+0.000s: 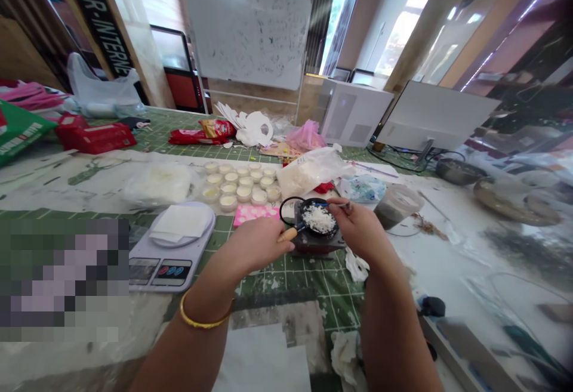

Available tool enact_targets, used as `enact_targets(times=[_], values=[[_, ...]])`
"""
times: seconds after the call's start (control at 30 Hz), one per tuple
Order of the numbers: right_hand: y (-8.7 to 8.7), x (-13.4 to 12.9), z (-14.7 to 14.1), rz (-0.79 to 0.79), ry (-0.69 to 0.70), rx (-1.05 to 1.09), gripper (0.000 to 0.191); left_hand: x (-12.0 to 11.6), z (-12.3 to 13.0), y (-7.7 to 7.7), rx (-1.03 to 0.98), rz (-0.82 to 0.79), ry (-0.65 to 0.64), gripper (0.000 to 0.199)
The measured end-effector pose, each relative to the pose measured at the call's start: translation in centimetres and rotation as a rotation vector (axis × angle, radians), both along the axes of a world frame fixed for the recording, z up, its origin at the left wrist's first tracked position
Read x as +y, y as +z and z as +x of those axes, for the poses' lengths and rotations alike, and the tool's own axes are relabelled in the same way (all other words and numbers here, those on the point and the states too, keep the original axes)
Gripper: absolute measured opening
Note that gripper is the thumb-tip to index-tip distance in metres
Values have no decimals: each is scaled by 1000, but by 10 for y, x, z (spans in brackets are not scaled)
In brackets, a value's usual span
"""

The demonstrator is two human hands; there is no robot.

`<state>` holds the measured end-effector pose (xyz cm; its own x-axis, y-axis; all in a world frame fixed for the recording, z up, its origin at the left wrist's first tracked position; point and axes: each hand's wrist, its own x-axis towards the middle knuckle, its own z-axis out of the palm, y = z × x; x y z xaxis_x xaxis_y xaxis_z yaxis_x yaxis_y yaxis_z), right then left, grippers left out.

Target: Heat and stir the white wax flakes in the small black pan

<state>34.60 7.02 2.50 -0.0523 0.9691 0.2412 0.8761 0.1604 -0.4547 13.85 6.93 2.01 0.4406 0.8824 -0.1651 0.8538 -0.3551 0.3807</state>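
My left hand (pixel 255 243) is closed around the wooden handle (pixel 287 234) of a small black pan (pixel 308 204). The pan sits on a compact hot plate (pixel 316 245) and holds white flakes (pixel 319 219), perhaps wax. Between the fingers of my right hand (pixel 356 225) is a thin stirring stick (pixel 338 204), its far end over the flakes. A pink silicone mold (pixel 250 214) lies just beyond my left hand. Behind it stand several small round cups (pixel 244 193) with pale contents.
A kitchen scale (pixel 179 249) with white paper on it stands left. Behind the pan lies a plastic bag of white material (pixel 308 171). A clear tub (pixel 398 206) is right of my right hand. Crumpled tissue (pixel 357 265) and a power strip (pixel 461 344) lie nearer.
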Motion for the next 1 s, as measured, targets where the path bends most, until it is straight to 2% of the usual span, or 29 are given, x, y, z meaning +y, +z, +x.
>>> enact_targets(times=[0.1, 0.27, 0.43, 0.57, 0.73, 0.87, 1.0], values=[[1, 0, 4, -52, 12, -18, 33, 1, -1, 0, 3, -5, 3, 38], [3, 0, 12, -20, -134, -47, 32, 2, -2, -3, -2, 5, -9, 39], [1, 2, 14, -63, -51, -25, 31, 2, -2, -2, 1, -3, -8, 39], [-1, 4, 12, -20, -108, -22, 33, 2, -1, -1, 10, -4, -2, 39], [0, 3, 12, -64, -39, -17, 31, 2, -2, -2, 9, -3, -6, 40], [3, -1, 17, -37, -125, -60, 32, 2, -2, -3, 3, 5, -2, 39], [5, -3, 21, -66, -74, -56, 32, 2, -2, -2, 7, 1, 1, 38]])
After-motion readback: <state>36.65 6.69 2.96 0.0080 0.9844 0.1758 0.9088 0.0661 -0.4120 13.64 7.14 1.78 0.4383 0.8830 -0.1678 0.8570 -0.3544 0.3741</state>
